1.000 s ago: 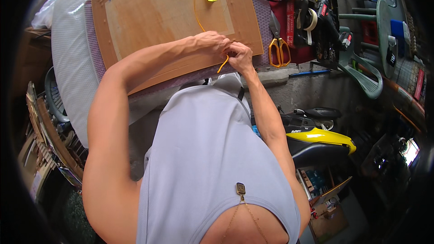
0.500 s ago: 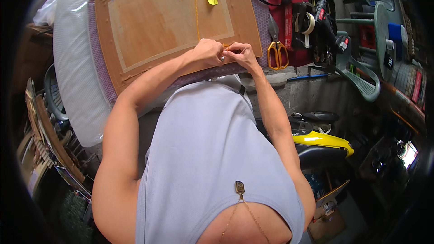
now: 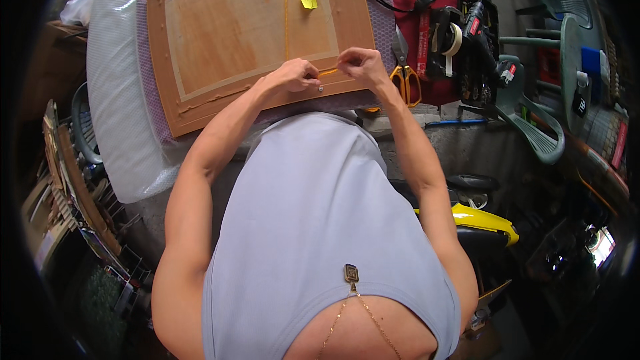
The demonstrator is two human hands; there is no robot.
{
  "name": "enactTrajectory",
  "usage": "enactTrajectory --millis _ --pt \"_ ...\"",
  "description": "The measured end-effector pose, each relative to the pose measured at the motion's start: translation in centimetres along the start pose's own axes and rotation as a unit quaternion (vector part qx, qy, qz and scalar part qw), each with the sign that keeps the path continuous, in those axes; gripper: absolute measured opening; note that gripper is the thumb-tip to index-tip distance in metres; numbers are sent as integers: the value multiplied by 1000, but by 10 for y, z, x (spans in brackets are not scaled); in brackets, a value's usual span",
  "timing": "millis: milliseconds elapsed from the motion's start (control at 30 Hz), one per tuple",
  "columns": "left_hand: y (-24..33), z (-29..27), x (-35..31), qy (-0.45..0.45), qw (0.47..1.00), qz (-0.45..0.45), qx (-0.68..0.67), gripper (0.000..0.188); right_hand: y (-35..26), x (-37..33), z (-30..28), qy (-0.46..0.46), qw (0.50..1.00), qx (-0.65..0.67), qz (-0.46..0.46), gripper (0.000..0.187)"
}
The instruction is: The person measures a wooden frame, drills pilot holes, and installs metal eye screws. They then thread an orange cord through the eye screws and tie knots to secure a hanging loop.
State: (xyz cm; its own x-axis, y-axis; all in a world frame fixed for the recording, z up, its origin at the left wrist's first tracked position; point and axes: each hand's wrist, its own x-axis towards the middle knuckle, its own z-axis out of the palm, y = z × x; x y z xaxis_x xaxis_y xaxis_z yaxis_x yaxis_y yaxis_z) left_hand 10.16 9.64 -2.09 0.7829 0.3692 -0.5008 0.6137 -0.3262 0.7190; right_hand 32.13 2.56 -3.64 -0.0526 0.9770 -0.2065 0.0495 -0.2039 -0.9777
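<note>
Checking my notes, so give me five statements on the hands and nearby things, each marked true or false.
1. Orange cord shows between the left hand and right hand. True.
2. The scissors lie right of the framed panel. True.
3. The right hand holds the scissors. False: it pinches the orange cord.
4. A yellow sticky note lies on the framed panel. True.
5. The tape roll lies left of the framed panel. False: it lies right.
</note>
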Motion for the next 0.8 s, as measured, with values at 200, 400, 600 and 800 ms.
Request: enactTrajectory --millis 200,400,600,800 --pt "10 -3 -6 -10 999 -15 -46 23 -20 -6 -22 -134 927 -340 -83 10" --pt "7 -6 -3 -29 997 -32 -70 23 -5 -4 10 -28 837 -481 -258 13" --pt "-1 -5 -1 -20 995 -38 -95 23 1 12 26 -71 973 -214 55 18" --pt "3 -8 1 -45 994 -56 -80 24 5 7 35 -38 982 -163 86 23"
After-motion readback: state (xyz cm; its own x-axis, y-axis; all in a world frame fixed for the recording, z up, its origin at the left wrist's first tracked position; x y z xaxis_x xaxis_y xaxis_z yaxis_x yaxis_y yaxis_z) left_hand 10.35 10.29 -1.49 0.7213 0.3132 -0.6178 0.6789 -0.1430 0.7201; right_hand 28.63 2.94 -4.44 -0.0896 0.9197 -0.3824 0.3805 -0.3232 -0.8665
